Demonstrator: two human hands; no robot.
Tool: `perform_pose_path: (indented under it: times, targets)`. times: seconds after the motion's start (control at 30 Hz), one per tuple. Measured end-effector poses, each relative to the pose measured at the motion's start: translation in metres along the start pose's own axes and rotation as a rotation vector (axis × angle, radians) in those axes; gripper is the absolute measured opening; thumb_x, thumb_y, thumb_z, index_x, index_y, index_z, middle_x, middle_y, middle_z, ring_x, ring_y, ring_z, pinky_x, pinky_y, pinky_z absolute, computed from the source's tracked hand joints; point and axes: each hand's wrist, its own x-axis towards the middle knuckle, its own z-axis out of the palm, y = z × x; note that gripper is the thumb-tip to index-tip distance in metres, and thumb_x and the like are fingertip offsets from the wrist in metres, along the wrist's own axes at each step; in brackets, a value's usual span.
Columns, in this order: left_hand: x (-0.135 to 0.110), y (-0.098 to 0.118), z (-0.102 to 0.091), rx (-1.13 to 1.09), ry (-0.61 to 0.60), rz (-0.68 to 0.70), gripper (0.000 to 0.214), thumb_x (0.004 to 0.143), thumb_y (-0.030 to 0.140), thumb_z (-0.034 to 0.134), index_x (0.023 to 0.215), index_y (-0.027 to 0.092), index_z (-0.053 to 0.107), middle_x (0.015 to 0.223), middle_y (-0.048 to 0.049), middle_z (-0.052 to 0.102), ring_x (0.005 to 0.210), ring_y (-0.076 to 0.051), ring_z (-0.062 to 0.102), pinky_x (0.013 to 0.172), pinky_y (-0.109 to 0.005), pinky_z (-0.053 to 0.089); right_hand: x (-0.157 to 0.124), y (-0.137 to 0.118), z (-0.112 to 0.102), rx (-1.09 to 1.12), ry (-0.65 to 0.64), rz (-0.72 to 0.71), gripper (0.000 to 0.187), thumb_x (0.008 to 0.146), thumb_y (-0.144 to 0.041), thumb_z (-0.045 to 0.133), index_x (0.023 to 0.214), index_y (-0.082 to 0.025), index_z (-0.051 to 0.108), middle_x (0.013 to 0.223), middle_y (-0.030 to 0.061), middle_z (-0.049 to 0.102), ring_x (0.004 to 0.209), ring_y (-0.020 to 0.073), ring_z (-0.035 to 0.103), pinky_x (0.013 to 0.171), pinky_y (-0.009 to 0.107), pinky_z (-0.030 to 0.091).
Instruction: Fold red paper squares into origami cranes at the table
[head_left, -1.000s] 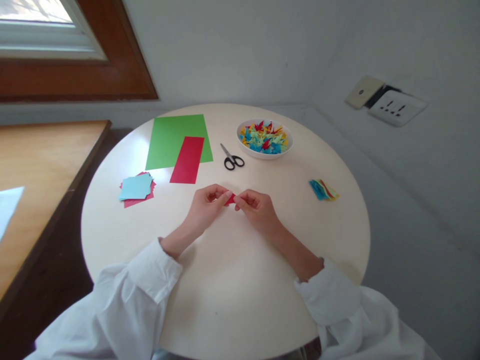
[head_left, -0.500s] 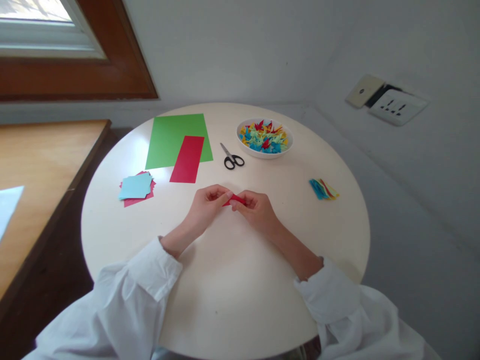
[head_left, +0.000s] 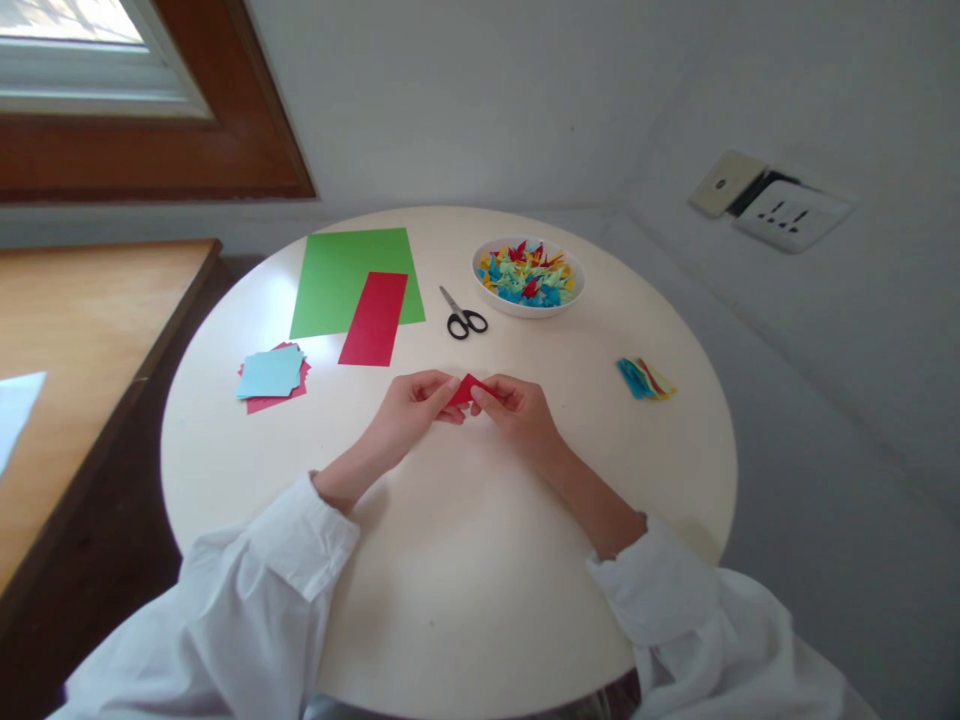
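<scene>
A small folded piece of red paper (head_left: 467, 387) is held between my two hands above the middle of the white table (head_left: 480, 560). My left hand (head_left: 416, 405) pinches its left side, thumb on top. From the right, my right hand (head_left: 517, 405) pinches the other side between thumb and fingers. Parts of the paper are hidden under the fingers. Beyond my hands lie black-handled scissors (head_left: 463, 316), blades pointing away and to the left. A red paper strip (head_left: 375, 320) partly covers a green sheet (head_left: 330, 270) at the back left.
A white oval bowl (head_left: 534, 310) with many small folded colored paper pieces stands at the back right. Several colored paper pieces (head_left: 645, 380) lie in a bundle on the right. Light-blue squares (head_left: 271, 373) rest on red ones at left. A wooden desk (head_left: 82, 330) stands left of the table.
The red paper has been turned between my fingers; a flat, pointed face of it now shows, where before it looked narrow. Both hands stay in nearly the same place.
</scene>
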Motion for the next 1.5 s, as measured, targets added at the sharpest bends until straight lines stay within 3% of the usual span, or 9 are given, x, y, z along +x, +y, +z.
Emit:
perform_pose_path:
  times: [0.8,1.07,1.5]
  targets:
    - [-0.001,0.0,0.003,0.208,0.017,0.0,0.032,0.074,0.043,0.06,0.067,0.013,0.065,0.064,-0.0062,0.065,0.055,-0.014,0.059,0.057,-0.027,0.05,0.003,0.004,-0.001,-0.007,0.124,-0.036,0.03,0.08,-0.039,0.05,0.059,-0.018,0.054,0.056,-0.001,0.056,0.055,0.0112,0.05,0.055,0.025,0.04]
    - [-0.002,-0.008,0.001,0.397,-0.01,0.11,0.027,0.078,0.038,0.055,0.066,0.016,0.063,0.064,-0.0052,0.066,0.057,-0.014,0.059,0.052,-0.023,0.046,0.004,0.005,0.002,0.072,0.153,-0.03,0.017,0.074,-0.034,0.057,0.068,-0.018,0.06,0.067,0.0011,0.064,0.066,0.0136,0.059,0.064,0.027,0.047]
    - [-0.002,-0.007,0.002,0.387,0.061,0.095,0.019,0.076,0.031,0.056,0.07,0.015,0.063,0.068,-0.0059,0.068,0.06,-0.015,0.061,0.053,-0.024,0.046,0.004,0.005,0.003,0.143,0.182,-0.047,0.014,0.072,-0.031,0.06,0.07,-0.018,0.063,0.07,0.0019,0.066,0.067,0.0141,0.061,0.066,0.028,0.049]
